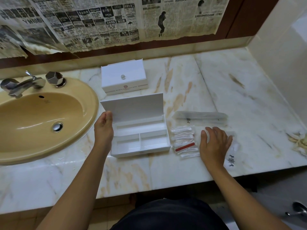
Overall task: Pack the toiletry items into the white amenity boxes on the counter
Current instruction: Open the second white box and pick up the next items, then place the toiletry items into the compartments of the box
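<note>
While the open amenity box (pixel 141 136) sits at the centre of the frame on the marble counter (pixel 182 171), its hinged lid (pixel 132 107) stands upright at the back and its three white compartments show bare. At the box's left edge, the left hand (pixel 103 128) is held against the side wall and the lid's lower corner, thumb up by the lid and fingers loosely curved; whether they actually grip the box I cannot tell.

Just right of the box lies a cluster of clear cotton-swab packets (pixel 184 141), one showing a red strip. Right of these, the right hand (pixel 214 143) rests palm down with fingers spread and lightly bent over a white wrapped sachet (pixel 234 146), touching it but clamped on nothing. Beyond the hand, toward the upper right of centre, lies a long clear-wrapped item (pixel 201 116), its contents blurred.

A second amenity box (pixel 124 77), closed, with a small knob and hotel lettering, stands behind the open one. At the left of the frame are a beige sink (pixel 41 120) and chrome tap (pixel 23 86). Newspaper sheets (pixel 108 22) cover the wall across the top.
</note>
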{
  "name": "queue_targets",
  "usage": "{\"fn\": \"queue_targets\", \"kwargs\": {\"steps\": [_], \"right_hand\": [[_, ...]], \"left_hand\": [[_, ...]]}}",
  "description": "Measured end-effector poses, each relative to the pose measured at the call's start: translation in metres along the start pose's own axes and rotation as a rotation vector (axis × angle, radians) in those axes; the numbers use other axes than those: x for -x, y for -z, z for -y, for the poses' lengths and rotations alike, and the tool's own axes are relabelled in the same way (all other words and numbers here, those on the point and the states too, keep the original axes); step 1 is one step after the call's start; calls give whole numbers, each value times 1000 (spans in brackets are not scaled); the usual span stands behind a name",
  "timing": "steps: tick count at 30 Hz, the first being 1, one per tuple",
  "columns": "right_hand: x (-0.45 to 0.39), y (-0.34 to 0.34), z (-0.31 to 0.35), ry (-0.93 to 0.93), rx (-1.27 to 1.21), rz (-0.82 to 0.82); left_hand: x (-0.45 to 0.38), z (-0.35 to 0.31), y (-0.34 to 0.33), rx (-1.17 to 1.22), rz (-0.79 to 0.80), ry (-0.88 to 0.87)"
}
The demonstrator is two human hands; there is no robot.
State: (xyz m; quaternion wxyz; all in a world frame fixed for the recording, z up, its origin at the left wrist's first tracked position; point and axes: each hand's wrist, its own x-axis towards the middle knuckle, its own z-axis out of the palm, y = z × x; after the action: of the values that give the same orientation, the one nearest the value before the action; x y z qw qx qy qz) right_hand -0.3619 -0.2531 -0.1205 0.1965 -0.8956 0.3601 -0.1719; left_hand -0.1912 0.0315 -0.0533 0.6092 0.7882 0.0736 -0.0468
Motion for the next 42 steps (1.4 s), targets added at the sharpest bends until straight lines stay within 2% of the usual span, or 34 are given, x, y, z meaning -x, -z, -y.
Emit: {"fn": "queue_targets", "kwargs": {"steps": [9, 13, 18, 20, 25, 28, 33, 38, 42], "right_hand": [[-10, -3, 35, -20, -421, 76], [-11, -2, 44, -31, -502, 94], [-25, 1, 57, 85, -294, -56], [-36, 6, 66, 101, -157, -55], [-68, 15, 82, 97, 184, 288], [-72, 12, 86, 121, 294, 353], [-72, 3, 79, 129, 157, 206], [-74, 11, 89, 198, -54, -69], [-73, 35, 119, 188, -313, -239]], "left_hand": [[2, -2, 0, 9, 7, -9], [0, 0, 0, 13, 4, -5], [1, 1, 0, 26, 8, -27], [1, 1, 1, 26, 17, -31], [-4, 7, 4, 69, 51, -4], [-7, 8, 7, 86, 87, 10], [-7, 5, 12, 90, 113, 46], [-5, 1, 13, 97, 126, 53], [-9, 3, 16, 108, 140, 87]]}}
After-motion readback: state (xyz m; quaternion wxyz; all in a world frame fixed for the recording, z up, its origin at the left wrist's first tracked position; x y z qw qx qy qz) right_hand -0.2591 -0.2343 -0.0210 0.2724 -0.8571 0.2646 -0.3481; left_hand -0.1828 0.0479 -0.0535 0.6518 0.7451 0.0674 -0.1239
